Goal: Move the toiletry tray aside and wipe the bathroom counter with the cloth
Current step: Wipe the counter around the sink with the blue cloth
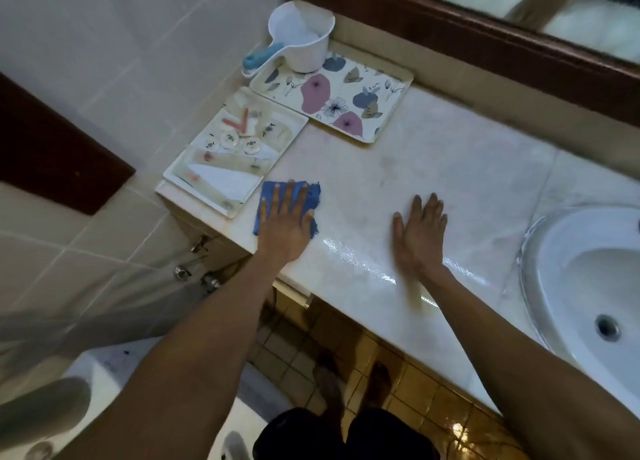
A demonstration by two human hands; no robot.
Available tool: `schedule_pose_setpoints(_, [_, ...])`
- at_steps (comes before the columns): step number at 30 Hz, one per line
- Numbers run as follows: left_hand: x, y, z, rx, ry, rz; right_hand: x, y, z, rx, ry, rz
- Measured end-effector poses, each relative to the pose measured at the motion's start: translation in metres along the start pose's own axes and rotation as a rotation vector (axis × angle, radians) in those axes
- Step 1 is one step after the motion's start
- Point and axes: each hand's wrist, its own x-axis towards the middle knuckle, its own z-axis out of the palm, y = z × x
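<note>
Head view, steeply down, close over counter (433, 169).

Cloth (313, 196) right of toiletry tray (180, 174)

Dim, soft focus; glare on counter (363, 262).

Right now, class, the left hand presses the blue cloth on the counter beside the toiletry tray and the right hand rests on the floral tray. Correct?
One slip: the right hand rests flat on the bare counter, apart from the floral tray, as the head view shows. The left hand does press the blue cloth on the counter beside the toiletry tray.
</note>
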Motion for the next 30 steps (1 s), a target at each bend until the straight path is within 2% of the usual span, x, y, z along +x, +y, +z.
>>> schedule_pose_setpoints(2, [-0.002,0.025,0.008,-0.037,0.032,-0.049,0.0,-0.004,0.006,0.012,0.033,0.033])
schedule_pose_setpoints(3, [-0.012,0.033,0.014,-0.031,0.047,0.01,0.001,-0.006,0.008,0.025,0.049,0.055])
schedule_pose_setpoints(7, [-0.063,0.006,0.027,0.026,0.022,0.474,0.001,-0.01,0.018,0.041,0.109,0.091])
schedule_pose_setpoints(9, [-0.064,-0.027,0.02,0.066,-0.005,0.569,0.001,-0.009,0.02,0.045,0.117,0.091])
schedule_pose_setpoints(11, [-0.05,-0.053,0.009,0.098,-0.026,0.55,0.002,-0.009,0.022,0.041,0.117,0.088])
schedule_pose_setpoints(14, [-0.018,-0.063,-0.003,0.069,-0.065,0.382,0.003,-0.006,0.023,0.034,0.115,0.099])
schedule_pose_setpoints(18, [0.013,-0.02,0.001,-0.016,-0.053,0.125,0.002,-0.005,0.026,0.014,0.127,0.098])
schedule_pose_setpoints(20, [0.019,0.008,0.004,-0.055,-0.047,0.061,0.001,-0.005,0.025,0.008,0.129,0.094])
schedule_pose_setpoints(21, [0.016,0.019,0.007,-0.063,-0.054,0.094,0.0,-0.006,0.024,0.014,0.126,0.093])
schedule_pose_setpoints(23, [-0.004,0.027,0.013,-0.061,-0.071,0.278,-0.001,-0.005,0.019,0.037,0.108,0.085])
schedule_pose_setpoints(26, [-0.045,0.005,0.019,-0.014,-0.037,0.539,-0.004,0.003,0.009,0.046,0.052,0.046])
schedule_pose_setpoints(28, [-0.053,-0.018,0.017,0.03,-0.029,0.593,-0.007,0.014,-0.001,0.03,-0.004,-0.035])
schedule_pose_setpoints(30, [-0.044,-0.028,0.012,0.059,-0.02,0.565,-0.008,0.027,-0.015,0.029,-0.056,-0.124])
